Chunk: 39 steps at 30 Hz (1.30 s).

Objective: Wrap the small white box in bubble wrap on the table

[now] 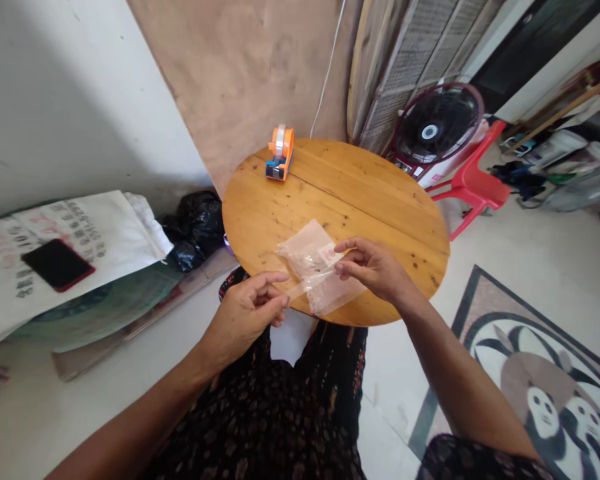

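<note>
Between my hands stretches a strip of clear tape [300, 288]. My left hand [250, 307] pinches one end at the table's near edge, thumb against fingers. The other end runs to my right hand [373, 267], whose thumb and fingers are closed near it. Below the strip, a clear plastic bag [307, 237] lies on the round wooden table [375, 183]. A small pale label with red marks [329, 255] shows on the bag near my right fingertips. What is inside the bag is too blurred to name.
An orange tape dispenser [280, 153] stands at the table's far left. Right of the table are a fan [430, 130] and a red plastic chair [477, 183]. On the left, a phone [59, 265] lies on a white printed sack [115, 227], with black plastic bags [197, 227] beside it.
</note>
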{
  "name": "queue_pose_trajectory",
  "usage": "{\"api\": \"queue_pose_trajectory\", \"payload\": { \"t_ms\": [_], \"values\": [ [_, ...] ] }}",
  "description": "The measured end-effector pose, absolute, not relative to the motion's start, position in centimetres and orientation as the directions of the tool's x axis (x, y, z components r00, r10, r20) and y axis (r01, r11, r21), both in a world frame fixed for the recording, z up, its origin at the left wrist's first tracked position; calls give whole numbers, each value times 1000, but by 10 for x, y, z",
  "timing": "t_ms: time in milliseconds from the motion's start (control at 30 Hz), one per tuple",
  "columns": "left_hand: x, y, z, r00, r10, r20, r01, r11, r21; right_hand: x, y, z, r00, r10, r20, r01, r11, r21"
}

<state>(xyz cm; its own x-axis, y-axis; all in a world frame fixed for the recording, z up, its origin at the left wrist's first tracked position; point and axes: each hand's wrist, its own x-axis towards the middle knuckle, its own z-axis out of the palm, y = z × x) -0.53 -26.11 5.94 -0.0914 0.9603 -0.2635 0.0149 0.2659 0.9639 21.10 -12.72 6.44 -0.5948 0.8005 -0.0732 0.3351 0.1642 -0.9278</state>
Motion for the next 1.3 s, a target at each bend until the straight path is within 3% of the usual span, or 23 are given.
{"api": "queue_pose_trajectory", "payload": {
  "t_ms": [300,967,1300],
  "values": [
    [-14,-243,53,-125,943,-309,-17,309,951,197,-112,57,-575,817,-32,521,335,-785],
    [-17,-232,40,-63,937,-344,-117,336,935,191,-105,51,-550,835,-12,652,420,-632],
    [-17,-230,38,-65,932,-357,-81,352,933,177,-116,63,-551,835,10,777,517,-359]
  ]
}}
